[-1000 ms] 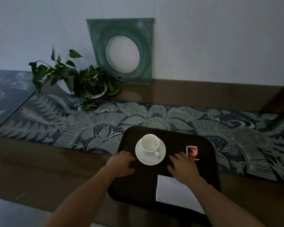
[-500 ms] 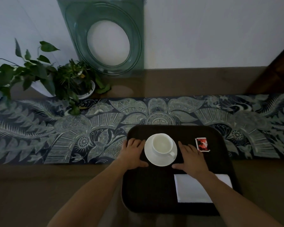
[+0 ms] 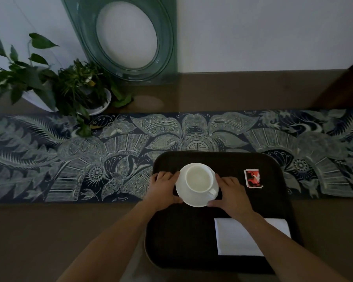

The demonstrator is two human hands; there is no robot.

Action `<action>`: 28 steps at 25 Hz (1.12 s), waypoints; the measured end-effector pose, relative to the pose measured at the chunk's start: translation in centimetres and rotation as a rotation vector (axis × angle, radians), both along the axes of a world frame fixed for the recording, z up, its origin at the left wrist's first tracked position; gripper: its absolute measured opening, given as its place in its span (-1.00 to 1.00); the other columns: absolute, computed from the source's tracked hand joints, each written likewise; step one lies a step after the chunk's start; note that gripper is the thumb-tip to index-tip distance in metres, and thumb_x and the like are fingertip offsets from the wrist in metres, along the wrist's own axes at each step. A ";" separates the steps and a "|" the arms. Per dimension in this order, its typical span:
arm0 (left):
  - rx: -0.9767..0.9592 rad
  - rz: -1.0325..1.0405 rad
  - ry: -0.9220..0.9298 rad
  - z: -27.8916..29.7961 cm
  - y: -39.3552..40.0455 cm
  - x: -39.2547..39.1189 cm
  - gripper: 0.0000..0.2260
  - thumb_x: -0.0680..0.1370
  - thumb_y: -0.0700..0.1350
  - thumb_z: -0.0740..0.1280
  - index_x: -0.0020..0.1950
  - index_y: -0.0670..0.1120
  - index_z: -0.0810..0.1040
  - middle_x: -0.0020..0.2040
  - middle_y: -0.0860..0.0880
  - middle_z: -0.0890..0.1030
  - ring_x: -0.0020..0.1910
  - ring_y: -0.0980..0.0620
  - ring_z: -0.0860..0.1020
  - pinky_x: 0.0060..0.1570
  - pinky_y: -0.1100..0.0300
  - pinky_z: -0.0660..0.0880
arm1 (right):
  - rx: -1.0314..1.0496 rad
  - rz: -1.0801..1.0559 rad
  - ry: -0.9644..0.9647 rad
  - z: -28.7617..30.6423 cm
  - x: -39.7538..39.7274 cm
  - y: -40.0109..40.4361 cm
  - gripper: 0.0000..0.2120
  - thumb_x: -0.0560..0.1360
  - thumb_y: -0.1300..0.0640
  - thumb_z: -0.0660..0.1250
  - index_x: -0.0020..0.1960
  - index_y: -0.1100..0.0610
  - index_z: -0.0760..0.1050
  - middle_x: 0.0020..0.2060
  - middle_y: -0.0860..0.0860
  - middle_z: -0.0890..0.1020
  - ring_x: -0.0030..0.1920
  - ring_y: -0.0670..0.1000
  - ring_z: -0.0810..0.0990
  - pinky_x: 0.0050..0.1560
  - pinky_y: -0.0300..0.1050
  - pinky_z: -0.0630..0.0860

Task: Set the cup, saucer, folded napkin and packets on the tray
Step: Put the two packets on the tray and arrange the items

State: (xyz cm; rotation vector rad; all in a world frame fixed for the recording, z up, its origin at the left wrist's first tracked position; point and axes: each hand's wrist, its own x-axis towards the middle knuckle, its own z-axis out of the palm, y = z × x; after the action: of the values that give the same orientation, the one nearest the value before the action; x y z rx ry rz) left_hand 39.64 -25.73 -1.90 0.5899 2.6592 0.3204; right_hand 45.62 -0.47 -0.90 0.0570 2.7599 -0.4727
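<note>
A dark rectangular tray (image 3: 183,241) lies on the table. On its far half a white cup (image 3: 199,179) stands upright on a white saucer (image 3: 192,202), handle toward the near right. My left hand (image 3: 162,189) grips the saucer's left rim, fingers on the far side and thumb on the near side. My right hand (image 3: 231,193) grips the right rim the same way. A red and white packet (image 3: 253,178) lies flat at the tray's far right. The folded white napkin (image 3: 232,239) sits at the near right, partly hidden by my right forearm.
The tray overlaps a blue patterned table runner (image 3: 90,159). Two potted plants (image 3: 69,90) stand at the far left. A green glass panel with a round opening (image 3: 128,37) leans on the wall behind. Bare brown tabletop (image 3: 49,231) lies left of the tray.
Both hands have closed in from the tray surface onto the two sides of the saucer. The view has tilted down and come closer to the tray.
</note>
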 end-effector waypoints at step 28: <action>-0.002 0.100 -0.121 -0.3 -2.7 -1.2 -0.07 0.34 0.28 0.42 0.55 0.14 -0.04 0.24 -0.02 0.42 0.35 -0.08 0.23 0.36 -0.18 0.02 | -0.193 0.073 -0.186 0.9 -4.8 -0.9 -0.04 0.36 -0.07 0.50 0.57 -0.06 -0.02 0.29 0.03 0.46 0.36 0.10 0.26 0.33 0.07 0.33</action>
State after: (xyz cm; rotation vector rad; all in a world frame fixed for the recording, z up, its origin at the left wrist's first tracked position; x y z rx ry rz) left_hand 38.41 -28.44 -2.16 0.4235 2.5771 0.3695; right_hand 40.79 -1.40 -0.04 -0.0442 2.5134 -0.6754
